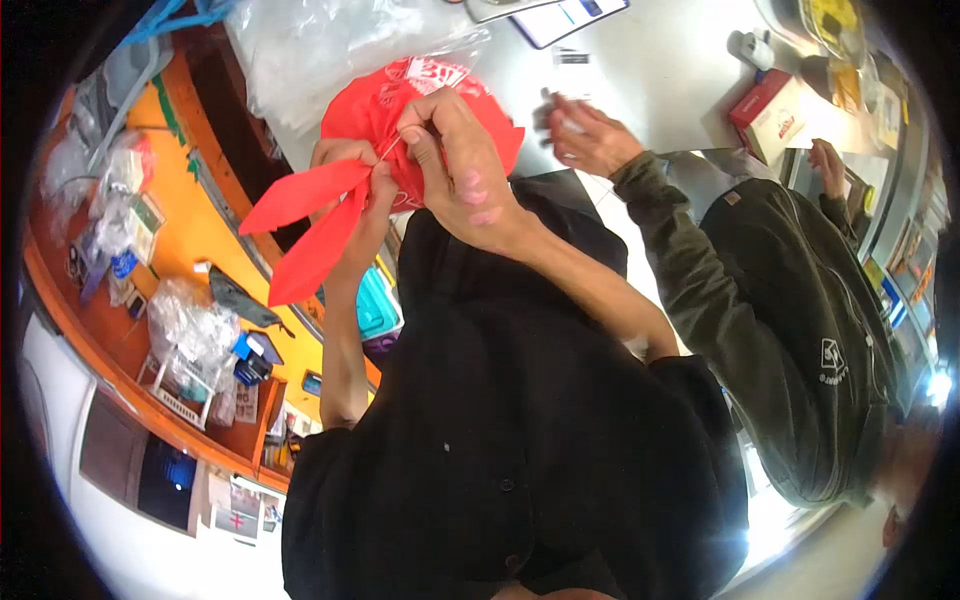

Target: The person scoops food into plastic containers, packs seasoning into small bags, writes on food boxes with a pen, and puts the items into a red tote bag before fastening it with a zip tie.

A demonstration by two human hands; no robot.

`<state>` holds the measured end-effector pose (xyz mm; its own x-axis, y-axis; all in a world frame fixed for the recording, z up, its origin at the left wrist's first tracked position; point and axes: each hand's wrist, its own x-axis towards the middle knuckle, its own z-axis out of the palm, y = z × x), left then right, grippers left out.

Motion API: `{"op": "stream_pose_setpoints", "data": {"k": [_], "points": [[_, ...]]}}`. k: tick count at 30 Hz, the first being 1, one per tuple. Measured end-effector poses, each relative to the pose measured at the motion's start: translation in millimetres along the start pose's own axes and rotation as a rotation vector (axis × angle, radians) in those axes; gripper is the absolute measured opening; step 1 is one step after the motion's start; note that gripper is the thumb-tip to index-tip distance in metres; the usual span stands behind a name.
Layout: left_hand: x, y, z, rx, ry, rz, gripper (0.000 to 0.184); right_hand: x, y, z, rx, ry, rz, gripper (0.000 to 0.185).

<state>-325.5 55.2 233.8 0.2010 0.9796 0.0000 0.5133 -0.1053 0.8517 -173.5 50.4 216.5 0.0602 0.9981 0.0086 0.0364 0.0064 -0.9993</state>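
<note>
A full red plastic bag [490,125] with white print rests at the near edge of the metal table, its two handle ends [315,245] sticking out to the left. My left hand [375,190] is closed round the gathered neck of the bag, below the handles. Bent over the same neck, my right hand [460,170] pinches a thin strand between thumb and fingertips. Part of my left hand's fingers is hidden behind the red plastic.
Clear plastic bags [300,60] lie behind the red bag on the metal table [670,45], near a phone [570,18]. A co-worker in a dark green jacket [780,300] reaches in from the right, one hand [590,137] over the table. A red and white box [775,115] stands beyond.
</note>
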Motion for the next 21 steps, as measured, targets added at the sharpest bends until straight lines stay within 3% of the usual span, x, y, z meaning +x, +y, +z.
{"op": "stream_pose_setpoints", "data": {"k": [2, 5, 7, 8, 10, 13, 15, 16, 18, 19, 20, 21], "points": [[-3.9, -3.2, 2.1, -0.019, 0.022, 0.016, 0.012, 9.1, 3.4, -20.1, -0.066, 0.104, 0.067, 0.008], [-14.5, -11.0, -4.4, -0.104, 0.031, -0.145, 0.015, 22.7, 20.5, -69.7, -0.157, 0.257, 0.135, 0.005], [-14.6, -11.7, -7.8, 0.03, 0.025, -0.052, 0.025, 28.3, 30.1, -105.7, -0.25, 0.358, 0.261, 0.013], [-14.0, -10.9, -9.7, 0.095, 0.023, -0.007, 0.03, 27.5, 51.5, -121.7, -0.429, 0.355, 0.221, 0.02], [-12.9, -5.3, -14.0, 0.1, -0.019, -0.032, 0.051, 11.1, 107.3, -143.5, -0.791, 0.352, 0.147, 0.034], [-13.0, 12.4, -36.5, -0.051, -0.07, -0.149, 0.082, -11.8, 120.8, -128.7, -1.08, 0.297, 0.722, 0.058], [-8.9, 28.4, -65.6, -0.125, -0.07, -0.167, 0.101, -40.3, 162.9, -136.3, -0.924, 0.235, 0.596, 0.069], [-4.9, 36.2, -83.3, -0.124, -0.049, -0.127, 0.109, -46.3, 153.7, -133.9, -0.778, 0.345, 0.488, 0.068], [-5.8, 57.2, -109.7, 0.042, 0.162, -0.061, 0.1, -56.7, 150.7, -137.7, -0.565, 0.318, 0.561, 0.064], [-7.4, 64.0, -113.4, -0.013, 0.343, -0.042, 0.086, -61.5, 153.4, -141.6, -0.461, 0.306, 0.59, 0.062], [-15.2, 53.7, -128.1, -0.204, 0.376, 0.032, 0.078, -65.2, 157.9, -144.5, -0.483, 0.332, 0.543, 0.058], [-22.2, 41.3, -142.0, -0.402, 0.401, 0.107, 0.07, -62.0, 154.4, -149.7, -0.293, 0.315, 0.565, 0.069]]}}
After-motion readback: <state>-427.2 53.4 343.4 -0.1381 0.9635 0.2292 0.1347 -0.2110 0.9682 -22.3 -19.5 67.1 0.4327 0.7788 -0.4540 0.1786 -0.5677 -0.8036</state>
